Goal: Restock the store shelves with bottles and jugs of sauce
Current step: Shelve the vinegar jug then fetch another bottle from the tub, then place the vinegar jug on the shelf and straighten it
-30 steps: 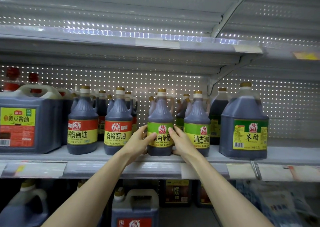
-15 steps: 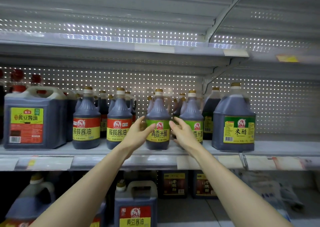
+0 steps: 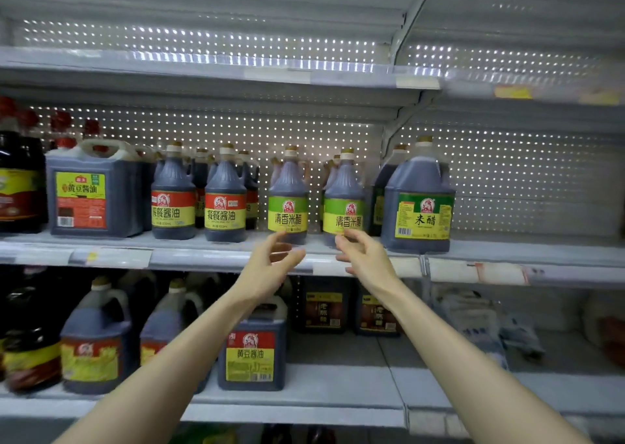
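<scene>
Released: L hand (image 3: 270, 261), R hand (image 3: 364, 257) below bottle (image 3: 288, 203).

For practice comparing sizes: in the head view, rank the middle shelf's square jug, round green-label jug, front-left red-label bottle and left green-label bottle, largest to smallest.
1. square jug, the widest.
2. round green-label jug, taller but narrower; a close call.
3. red-label bottle and green-label bottle look alike, so unranked.

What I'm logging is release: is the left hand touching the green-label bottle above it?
Cannot tell. Head view: fingertips of the left hand overlap the base of the green-label bottle; neither gap nor contact shows plainly.
</scene>
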### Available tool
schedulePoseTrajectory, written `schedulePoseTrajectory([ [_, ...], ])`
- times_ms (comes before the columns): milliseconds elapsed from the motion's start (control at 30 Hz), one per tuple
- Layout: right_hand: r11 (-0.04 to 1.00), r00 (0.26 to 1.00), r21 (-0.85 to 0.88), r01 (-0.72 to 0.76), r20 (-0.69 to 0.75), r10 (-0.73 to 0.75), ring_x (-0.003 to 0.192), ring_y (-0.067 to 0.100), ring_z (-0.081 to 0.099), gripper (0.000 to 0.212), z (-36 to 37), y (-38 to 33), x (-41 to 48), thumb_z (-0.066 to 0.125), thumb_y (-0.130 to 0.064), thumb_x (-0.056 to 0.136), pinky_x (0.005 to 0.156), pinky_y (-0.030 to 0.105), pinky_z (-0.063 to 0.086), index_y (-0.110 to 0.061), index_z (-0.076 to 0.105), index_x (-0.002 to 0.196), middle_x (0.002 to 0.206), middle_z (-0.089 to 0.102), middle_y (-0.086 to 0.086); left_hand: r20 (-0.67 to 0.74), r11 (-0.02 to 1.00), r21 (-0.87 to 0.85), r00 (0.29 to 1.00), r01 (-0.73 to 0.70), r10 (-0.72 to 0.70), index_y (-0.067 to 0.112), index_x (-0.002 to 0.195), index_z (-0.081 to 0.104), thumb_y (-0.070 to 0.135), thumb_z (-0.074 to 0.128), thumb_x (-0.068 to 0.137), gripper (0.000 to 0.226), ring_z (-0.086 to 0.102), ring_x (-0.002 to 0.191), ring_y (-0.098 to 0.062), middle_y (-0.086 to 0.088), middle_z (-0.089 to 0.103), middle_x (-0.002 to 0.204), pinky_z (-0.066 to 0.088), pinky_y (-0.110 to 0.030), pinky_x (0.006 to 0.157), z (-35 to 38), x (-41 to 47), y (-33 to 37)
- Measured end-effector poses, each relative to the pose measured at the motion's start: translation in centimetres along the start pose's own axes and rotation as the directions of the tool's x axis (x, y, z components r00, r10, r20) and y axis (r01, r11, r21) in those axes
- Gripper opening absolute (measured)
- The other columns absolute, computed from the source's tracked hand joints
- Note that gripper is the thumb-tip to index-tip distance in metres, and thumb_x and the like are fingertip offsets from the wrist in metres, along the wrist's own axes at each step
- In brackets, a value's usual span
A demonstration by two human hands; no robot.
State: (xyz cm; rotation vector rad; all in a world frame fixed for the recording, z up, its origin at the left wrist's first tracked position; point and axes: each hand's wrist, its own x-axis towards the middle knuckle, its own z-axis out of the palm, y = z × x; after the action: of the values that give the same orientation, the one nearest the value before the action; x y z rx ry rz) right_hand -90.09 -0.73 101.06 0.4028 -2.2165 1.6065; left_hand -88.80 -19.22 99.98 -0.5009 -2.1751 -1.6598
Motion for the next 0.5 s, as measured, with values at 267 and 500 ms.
schedulePoseTrajectory([
  [267,0.996,0.99,-0.017,-0.085,0.114,0.086,0.099,0.008,0.064,0.046,-2.0,4.3,-7.8,0.054,-0.036,0.097,0.096,0.035,0.051,-0.016,0.048,0.138,0.109,0.063,-0.006,-0.015,0.993,-0.002,0.993,0.116,-0.116,0.016,0.135,0.048,0.028,0.064,0.089,0.05,0.059,0.108,-0.012,-0.004,0.062,0.119,0.046,-0.026,0.089,4.0,-8.3,-3.1],
  [500,0.971,0.955,-0.019,-0.239,0.175,0.239,0.091,0.008,0.066,0.037,-1.1,11.8,-14.2,0.055,-0.034,0.096,0.086,0.03,0.051,-0.017,0.052,0.129,0.099,0.064,-0.009,0.01,0.956,-0.014,0.956,0.292,-0.292,0.017,0.132,0.048,0.025,0.065,0.089,0.048,0.06,0.106,-0.018,-0.006,0.062,0.115,0.047,-0.026,0.084,7.4,-15.0,-9.8],
])
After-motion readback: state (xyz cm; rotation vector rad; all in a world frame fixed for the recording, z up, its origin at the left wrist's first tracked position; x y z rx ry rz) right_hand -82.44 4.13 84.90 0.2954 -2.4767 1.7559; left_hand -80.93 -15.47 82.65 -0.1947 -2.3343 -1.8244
